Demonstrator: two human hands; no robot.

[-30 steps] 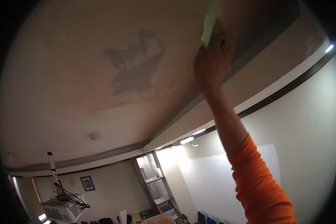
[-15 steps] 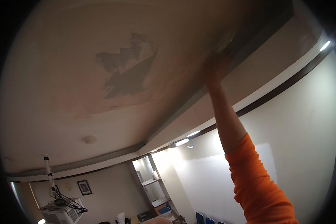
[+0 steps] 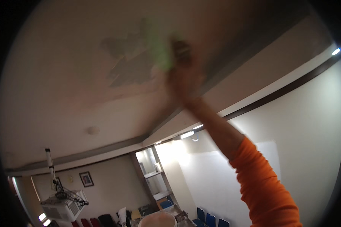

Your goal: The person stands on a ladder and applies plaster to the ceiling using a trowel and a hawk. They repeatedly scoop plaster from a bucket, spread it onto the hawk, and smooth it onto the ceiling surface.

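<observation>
My right hand (image 3: pixel 183 77) is raised to the ceiling, the orange-sleeved arm stretched up from the lower right. It is closed on a flat green scraper (image 3: pixel 157 45), smeared by motion, so its exact shape is unclear. A dark part (image 3: pixel 181 51) shows beside the green, above my fingers. The scraper is at the right edge of a grey patch (image 3: pixel 130 70) on the pale ceiling (image 3: pixel 64 94); whether it touches the surface cannot be made out. My left hand is out of view. A round tub (image 3: pixel 157 219) with a pale rim shows at the bottom edge.
A projector (image 3: pixel 60 206) hangs on a pole at lower left, with looped cables. The ceiling steps down along a beam (image 3: pixel 254 72) to the right. Below are blue chairs (image 3: pixel 210 219), a shelf unit (image 3: pixel 153 176) and a framed picture (image 3: pixel 86 179).
My right hand has swept left along the ceiling with the scraper, from near the beam to the grey patch. The view has shifted slightly, and more of the tub and chairs shows.
</observation>
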